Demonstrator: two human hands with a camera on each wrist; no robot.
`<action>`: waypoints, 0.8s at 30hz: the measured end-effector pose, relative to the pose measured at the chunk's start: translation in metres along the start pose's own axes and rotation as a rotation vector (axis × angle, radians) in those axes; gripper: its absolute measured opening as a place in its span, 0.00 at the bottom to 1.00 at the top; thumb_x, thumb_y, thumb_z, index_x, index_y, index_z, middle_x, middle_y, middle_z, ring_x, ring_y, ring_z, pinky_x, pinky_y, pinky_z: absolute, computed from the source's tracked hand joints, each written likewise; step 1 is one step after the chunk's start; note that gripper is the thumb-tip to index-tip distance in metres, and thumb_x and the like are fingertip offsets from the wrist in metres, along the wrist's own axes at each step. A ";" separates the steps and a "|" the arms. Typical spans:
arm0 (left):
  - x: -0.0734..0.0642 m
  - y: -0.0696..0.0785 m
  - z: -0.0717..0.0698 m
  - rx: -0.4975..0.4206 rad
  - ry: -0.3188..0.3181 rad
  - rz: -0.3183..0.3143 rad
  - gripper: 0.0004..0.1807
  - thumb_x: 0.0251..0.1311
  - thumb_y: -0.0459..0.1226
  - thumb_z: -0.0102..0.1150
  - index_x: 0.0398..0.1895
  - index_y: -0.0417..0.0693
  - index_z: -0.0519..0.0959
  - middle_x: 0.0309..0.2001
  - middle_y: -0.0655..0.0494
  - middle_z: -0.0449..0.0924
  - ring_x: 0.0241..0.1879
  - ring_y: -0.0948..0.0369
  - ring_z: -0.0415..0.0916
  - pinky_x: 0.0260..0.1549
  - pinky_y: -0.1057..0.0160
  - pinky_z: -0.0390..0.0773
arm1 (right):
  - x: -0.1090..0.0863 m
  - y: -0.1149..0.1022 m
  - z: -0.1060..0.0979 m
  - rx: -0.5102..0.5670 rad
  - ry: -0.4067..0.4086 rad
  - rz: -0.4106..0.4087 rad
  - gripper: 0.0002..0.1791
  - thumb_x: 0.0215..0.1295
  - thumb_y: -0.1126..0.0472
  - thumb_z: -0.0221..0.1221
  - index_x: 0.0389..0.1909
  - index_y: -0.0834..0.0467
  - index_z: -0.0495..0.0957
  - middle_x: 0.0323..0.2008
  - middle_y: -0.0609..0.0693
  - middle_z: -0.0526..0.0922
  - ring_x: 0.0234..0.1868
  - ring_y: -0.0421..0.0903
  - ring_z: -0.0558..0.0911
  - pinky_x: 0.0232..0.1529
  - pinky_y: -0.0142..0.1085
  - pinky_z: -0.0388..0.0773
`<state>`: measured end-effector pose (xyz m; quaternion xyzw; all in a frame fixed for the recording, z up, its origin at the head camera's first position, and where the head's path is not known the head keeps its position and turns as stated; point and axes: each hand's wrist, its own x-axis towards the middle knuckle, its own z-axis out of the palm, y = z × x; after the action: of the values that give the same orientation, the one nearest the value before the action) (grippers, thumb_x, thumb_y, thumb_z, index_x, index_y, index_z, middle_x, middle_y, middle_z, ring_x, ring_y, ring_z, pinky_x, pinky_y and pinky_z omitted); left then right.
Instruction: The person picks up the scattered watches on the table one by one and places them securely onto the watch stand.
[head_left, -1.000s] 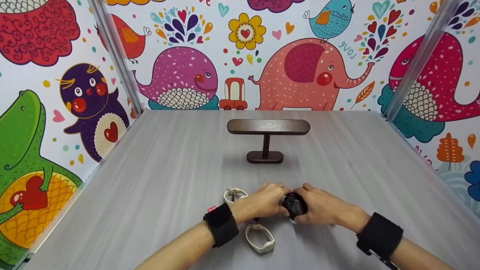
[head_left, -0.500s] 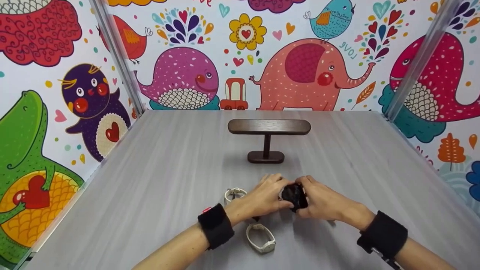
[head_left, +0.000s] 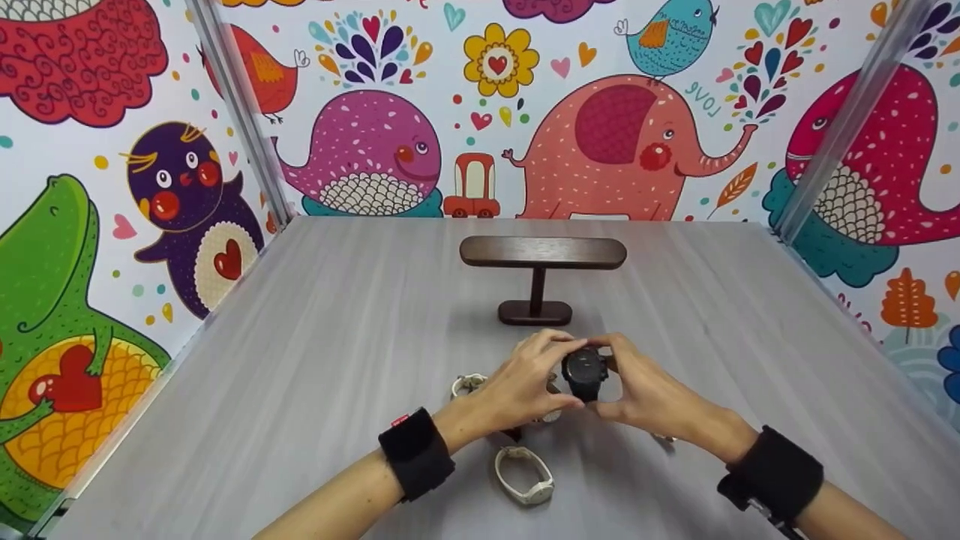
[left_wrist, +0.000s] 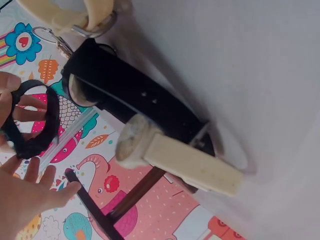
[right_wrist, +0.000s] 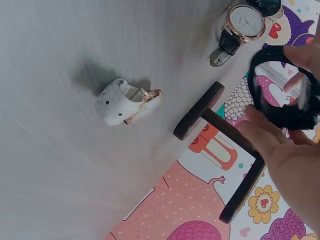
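In the head view, a black wristwatch [head_left: 584, 369], its strap closed into a loop, is held between both hands with the dark dial toward the head. My left hand [head_left: 517, 382] pinches its left side, index finger at the top and thumb at the bottom. On the other side my right hand [head_left: 651, 394] grips it, also with thumb and fingers. The right wrist view shows the loop of the black watch [right_wrist: 280, 120] side-on, above the table. Beyond the hands stands a dark brown wooden T-shaped watch stand [head_left: 541, 253], its bar bare.
A cream watch [head_left: 523, 476] lies nearest the front; a white one [head_left: 469, 385] sits left of the left hand. Under the hands are a black-strapped watch [left_wrist: 135, 87] and a gold-cased watch [right_wrist: 245, 22]. A white watch [right_wrist: 125, 102] lies by the right hand. Patterned walls [head_left: 360, 157] enclose the table.
Both hands have moved a little away from the body, toward the stand, carrying the black watch. It has turned, so its dial now faces the head. The other watches and the stand have stayed put.
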<state>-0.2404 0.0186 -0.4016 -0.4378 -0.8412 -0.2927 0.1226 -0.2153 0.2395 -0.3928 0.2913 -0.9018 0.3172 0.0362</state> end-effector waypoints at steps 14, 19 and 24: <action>-0.002 -0.003 -0.006 -0.032 0.108 0.070 0.41 0.50 0.41 0.77 0.68 0.37 0.71 0.63 0.45 0.74 0.66 0.51 0.72 0.72 0.53 0.68 | 0.003 -0.006 -0.005 0.032 0.020 -0.013 0.43 0.55 0.67 0.72 0.67 0.61 0.58 0.66 0.61 0.69 0.66 0.62 0.76 0.64 0.49 0.76; -0.002 -0.002 -0.009 -0.049 0.096 0.083 0.42 0.53 0.39 0.74 0.71 0.37 0.67 0.65 0.45 0.71 0.67 0.50 0.71 0.70 0.57 0.70 | 0.002 -0.010 -0.006 -0.021 0.072 -0.037 0.44 0.54 0.67 0.73 0.69 0.59 0.59 0.66 0.60 0.71 0.64 0.60 0.78 0.62 0.51 0.78; -0.003 -0.003 -0.011 -0.110 0.095 0.114 0.43 0.55 0.35 0.73 0.73 0.36 0.64 0.65 0.43 0.67 0.65 0.51 0.72 0.67 0.65 0.73 | 0.002 -0.009 -0.006 -0.094 0.163 -0.167 0.46 0.49 0.68 0.76 0.68 0.61 0.63 0.64 0.58 0.74 0.63 0.54 0.79 0.58 0.46 0.82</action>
<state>-0.2420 0.0090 -0.3957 -0.4765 -0.7909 -0.3515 0.1547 -0.2127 0.2362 -0.3820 0.3366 -0.8824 0.2929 0.1493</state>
